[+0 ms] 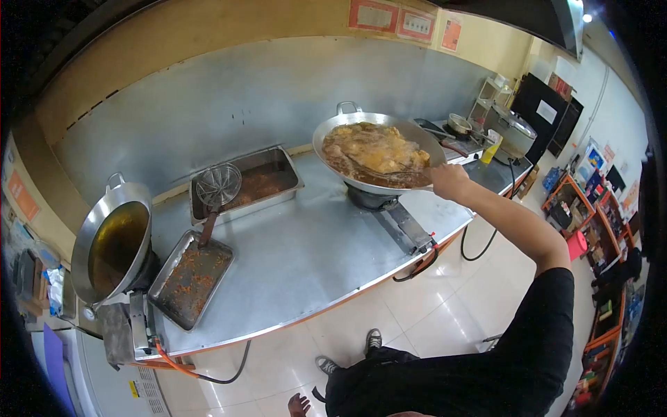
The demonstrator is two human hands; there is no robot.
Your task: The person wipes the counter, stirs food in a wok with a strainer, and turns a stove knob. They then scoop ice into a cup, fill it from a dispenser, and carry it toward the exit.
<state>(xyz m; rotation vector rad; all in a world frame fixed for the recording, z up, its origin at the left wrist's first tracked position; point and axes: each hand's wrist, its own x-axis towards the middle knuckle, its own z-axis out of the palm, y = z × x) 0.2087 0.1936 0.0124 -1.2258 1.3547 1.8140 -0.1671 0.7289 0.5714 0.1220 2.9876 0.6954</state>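
Observation:
My right hand (450, 182) is closed at the right rim of a large wok (436, 149), around what looks like the end of a thin dark metal utensil (389, 171). The utensil's curved edge lies in the bubbling oil, and its exact kind is hard to make out. Golden pieces of frying food (379, 147) fill much of this wok, which sits on a burner (372, 199). Low at the bottom edge of the view hangs my left hand (299, 404), fingers apart and holding nothing, away from the counter.
Left on the metal counter (299, 243) stands a second wok (142, 198) of oil. A deep steel pan (292, 191) and a shallow tray (182, 316) with crumbs sit between, bridged by a wire skimmer (219, 186). A lidded pot (517, 135) stands right; hoses (479, 257) hang off the front.

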